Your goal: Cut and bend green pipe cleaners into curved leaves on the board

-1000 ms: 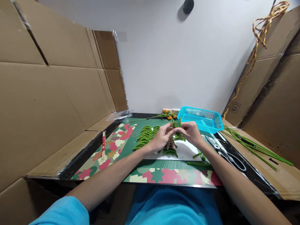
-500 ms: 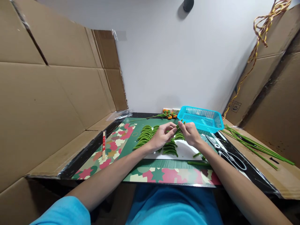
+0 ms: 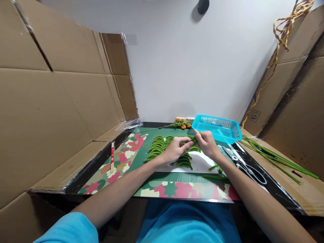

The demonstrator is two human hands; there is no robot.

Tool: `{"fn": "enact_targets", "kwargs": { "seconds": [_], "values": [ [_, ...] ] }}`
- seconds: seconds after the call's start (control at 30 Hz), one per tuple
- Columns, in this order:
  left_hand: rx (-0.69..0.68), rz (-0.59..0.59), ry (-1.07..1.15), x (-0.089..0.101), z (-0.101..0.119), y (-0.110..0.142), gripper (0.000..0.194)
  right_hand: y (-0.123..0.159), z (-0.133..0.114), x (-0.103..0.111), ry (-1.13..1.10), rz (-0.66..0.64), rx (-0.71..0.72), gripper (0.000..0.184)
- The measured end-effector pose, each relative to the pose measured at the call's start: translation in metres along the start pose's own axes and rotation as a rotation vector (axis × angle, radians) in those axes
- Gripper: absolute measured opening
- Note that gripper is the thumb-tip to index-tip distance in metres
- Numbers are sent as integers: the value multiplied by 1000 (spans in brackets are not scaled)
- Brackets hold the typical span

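My right hand (image 3: 208,144) and left hand (image 3: 174,151) both pinch a green piece (image 3: 194,139), sitting directly between them, neither clearly nearer; fingers hide its long axis. Green curves (image 3: 156,145) lie left of my left hand.

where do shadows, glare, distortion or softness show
Head view: soft shadow beside the black wall fixture, glints on the clear plastic; head view, edges: left cardboard panel looks stretched; head view, centre: green chenille stems between left hand and right hand lack fine detail.
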State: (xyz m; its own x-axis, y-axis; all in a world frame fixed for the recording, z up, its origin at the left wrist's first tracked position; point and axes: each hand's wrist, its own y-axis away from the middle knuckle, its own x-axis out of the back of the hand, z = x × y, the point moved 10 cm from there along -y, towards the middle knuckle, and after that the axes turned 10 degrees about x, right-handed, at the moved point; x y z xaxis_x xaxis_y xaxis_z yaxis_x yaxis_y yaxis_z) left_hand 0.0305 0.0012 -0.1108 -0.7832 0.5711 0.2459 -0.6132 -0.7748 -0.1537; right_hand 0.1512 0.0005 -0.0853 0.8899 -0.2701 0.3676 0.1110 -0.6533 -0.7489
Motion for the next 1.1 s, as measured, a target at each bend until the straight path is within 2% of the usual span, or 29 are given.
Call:
{"fn": "enact_targets", "kwargs": {
  "seconds": [0.23,0.63,0.87,1.1],
  "values": [
    [36,1,30,-2,-4,1,48,-2,-5,-3,-1,-14,15,77],
    [100,-95,69,-9,-9,2,49,-2,-15,-5,8,-6,93,77],
    [154,-138,101,-15,-18,1,58,-1,-15,3,12,72,92,73],
    [162,-167,134,-25,-16,2,62,0,-9,11,-31,131,46,72]
  ]
}}
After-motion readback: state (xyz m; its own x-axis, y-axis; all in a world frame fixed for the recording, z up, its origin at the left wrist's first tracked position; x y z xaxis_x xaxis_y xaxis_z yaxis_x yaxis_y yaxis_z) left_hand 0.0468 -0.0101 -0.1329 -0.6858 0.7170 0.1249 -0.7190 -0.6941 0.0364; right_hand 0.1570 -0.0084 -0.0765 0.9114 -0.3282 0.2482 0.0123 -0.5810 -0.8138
